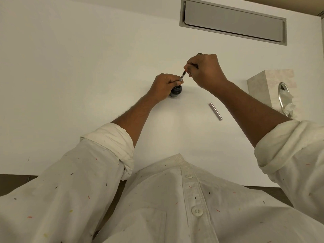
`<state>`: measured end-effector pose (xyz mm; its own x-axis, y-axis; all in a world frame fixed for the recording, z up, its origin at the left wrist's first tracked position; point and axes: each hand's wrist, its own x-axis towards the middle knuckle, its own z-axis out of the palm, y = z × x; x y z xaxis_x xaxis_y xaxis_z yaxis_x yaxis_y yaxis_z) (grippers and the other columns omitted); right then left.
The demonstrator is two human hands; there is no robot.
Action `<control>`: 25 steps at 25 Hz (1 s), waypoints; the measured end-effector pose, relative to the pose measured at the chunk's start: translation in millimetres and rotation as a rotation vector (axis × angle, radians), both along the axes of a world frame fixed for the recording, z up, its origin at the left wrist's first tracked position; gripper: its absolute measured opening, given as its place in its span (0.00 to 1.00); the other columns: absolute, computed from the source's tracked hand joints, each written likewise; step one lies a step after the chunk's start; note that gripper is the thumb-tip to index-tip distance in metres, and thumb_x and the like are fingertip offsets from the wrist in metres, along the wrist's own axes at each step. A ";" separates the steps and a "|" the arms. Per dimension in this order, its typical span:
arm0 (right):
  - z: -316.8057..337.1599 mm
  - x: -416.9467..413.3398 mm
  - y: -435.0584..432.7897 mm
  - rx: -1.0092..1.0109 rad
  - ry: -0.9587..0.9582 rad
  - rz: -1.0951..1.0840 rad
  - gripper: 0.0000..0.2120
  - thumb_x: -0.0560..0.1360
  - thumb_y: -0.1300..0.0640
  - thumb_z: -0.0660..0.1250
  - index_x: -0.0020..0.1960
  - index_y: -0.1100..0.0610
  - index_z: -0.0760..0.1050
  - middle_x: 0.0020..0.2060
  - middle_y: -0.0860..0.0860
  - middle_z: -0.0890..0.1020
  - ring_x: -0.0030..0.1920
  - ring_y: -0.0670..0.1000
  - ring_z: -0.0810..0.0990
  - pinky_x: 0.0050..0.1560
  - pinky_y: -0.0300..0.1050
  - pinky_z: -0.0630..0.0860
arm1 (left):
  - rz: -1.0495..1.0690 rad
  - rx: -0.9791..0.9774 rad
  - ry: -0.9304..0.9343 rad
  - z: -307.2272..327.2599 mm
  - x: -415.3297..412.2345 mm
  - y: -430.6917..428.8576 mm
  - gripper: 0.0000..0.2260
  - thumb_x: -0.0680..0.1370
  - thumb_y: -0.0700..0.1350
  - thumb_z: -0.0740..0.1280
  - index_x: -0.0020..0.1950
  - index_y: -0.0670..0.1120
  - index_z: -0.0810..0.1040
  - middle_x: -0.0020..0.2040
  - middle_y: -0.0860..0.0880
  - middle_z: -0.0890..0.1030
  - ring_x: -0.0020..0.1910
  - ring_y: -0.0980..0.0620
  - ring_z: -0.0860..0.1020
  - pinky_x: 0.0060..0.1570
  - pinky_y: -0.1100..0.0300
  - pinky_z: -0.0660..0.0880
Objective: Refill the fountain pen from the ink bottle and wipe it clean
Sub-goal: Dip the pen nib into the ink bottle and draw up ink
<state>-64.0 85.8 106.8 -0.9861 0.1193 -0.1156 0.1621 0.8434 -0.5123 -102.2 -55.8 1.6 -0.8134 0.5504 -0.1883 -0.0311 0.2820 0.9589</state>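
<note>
A small dark ink bottle (175,92) stands open on the white table (87,76). The fountain pen's front section with its converter (183,76) stands tilted in the bottle's mouth, nib end hidden inside. My left hand (164,85) grips the pen's lower part just above the bottle. My right hand (204,71) pinches the converter's top end with thumb and fingers. The pen's silver barrel (215,111) lies loose on the table to the right. A small metal object (199,54) peeks out behind my right hand; I cannot tell what it is.
A beige tissue box (268,85) with a metal opening and a tissue sticking out (287,102) stands at the right edge. A grey cable hatch (233,21) is set into the table's far side. My rolled white sleeves cover the near table.
</note>
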 end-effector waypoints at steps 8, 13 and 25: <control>0.4 0.6 -1.5 0.031 0.031 0.018 0.15 0.78 0.58 0.64 0.41 0.69 0.79 0.36 0.63 0.82 0.42 0.64 0.78 0.52 0.41 0.67 | 0.006 0.004 -0.017 0.1 0.9 1.4 0.09 0.75 0.37 0.67 0.53 0.38 0.82 0.53 0.42 0.83 0.51 0.54 0.79 0.59 0.63 0.73; -1.0 0.6 -0.4 0.043 0.031 -0.002 0.15 0.78 0.57 0.64 0.42 0.68 0.79 0.36 0.64 0.82 0.41 0.65 0.78 0.52 0.39 0.65 | 0.009 0.002 -0.012 -0.1 0.9 1.0 0.08 0.75 0.37 0.67 0.52 0.38 0.82 0.52 0.43 0.83 0.51 0.55 0.79 0.59 0.63 0.73; -1.9 -0.5 -3.6 0.019 0.005 -0.042 0.08 0.76 0.58 0.67 0.47 0.63 0.80 0.41 0.61 0.83 0.46 0.61 0.79 0.55 0.50 0.74 | -0.005 0.002 -0.012 1.1 0.5 0.3 0.09 0.75 0.37 0.67 0.53 0.38 0.82 0.53 0.43 0.83 0.51 0.55 0.78 0.57 0.66 0.73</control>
